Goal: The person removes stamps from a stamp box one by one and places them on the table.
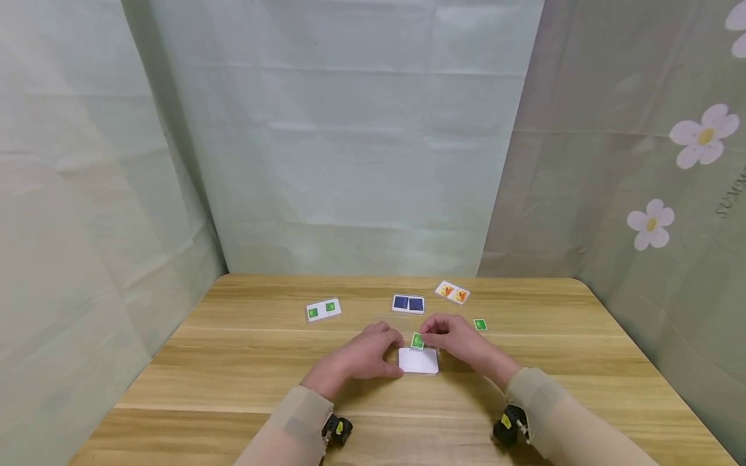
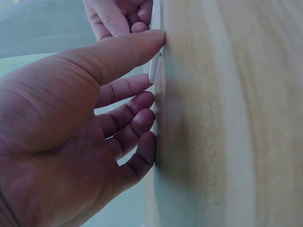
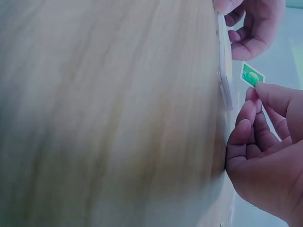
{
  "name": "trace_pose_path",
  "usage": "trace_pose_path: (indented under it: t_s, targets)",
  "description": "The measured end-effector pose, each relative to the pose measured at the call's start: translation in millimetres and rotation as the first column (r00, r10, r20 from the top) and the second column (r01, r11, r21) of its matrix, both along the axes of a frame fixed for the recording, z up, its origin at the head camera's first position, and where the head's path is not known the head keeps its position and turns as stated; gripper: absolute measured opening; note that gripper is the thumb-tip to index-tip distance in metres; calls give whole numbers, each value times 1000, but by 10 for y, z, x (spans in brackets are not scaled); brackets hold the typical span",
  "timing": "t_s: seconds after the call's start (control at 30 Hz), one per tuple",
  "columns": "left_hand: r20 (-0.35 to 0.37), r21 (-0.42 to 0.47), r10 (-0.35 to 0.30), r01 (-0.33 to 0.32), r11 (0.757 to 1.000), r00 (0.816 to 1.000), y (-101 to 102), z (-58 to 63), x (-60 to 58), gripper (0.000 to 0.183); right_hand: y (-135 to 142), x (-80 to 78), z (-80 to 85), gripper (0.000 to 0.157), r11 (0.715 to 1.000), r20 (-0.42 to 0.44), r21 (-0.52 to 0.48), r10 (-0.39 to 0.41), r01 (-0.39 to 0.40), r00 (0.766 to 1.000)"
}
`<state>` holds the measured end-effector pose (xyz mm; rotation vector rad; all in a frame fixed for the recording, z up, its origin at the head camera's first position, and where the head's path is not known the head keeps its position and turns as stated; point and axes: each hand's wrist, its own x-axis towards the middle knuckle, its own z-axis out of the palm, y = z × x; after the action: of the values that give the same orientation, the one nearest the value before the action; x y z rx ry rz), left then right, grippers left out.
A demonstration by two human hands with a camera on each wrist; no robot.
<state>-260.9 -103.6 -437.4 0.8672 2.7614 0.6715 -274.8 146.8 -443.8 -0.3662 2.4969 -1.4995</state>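
Observation:
Between the thumb and fingertips of my right hand [image 1: 457, 336] is a small square green card [image 1: 417, 341] with a pale border, pinched at one edge. It is tilted up just beyond a blank white card [image 1: 418, 361], which lies flat in front of me. My left hand [image 1: 373, 353] holds the left end of the white card, thumb at its near side and index finger at its far corner. In the left wrist view, that card shows as thin clear-edged layers [image 2: 155, 61], and the left hand's other fingertips rest at the tabletop.
Farther back lie a card with two green squares [image 1: 323, 309], one with two dark blue squares [image 1: 408, 303] and one with two orange pictures [image 1: 452, 292]. A loose green square [image 1: 480, 324] lies right of my right hand. Cloth hangs around the wooden table [image 1: 245, 369].

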Motion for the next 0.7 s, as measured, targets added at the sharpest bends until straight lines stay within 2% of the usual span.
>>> trace_pose_path:
  t_s: [0.37,0.7]
  targets:
    - [1,2,3,-3,1000,1000,7,34,20,49,157,16,86,11,1000,-42,-4,-13,13,999]
    - [-7,-7,3,-3,1000,1000,-1,26,31,49,435,7,189,12,998,-72,44,-42,45,997]
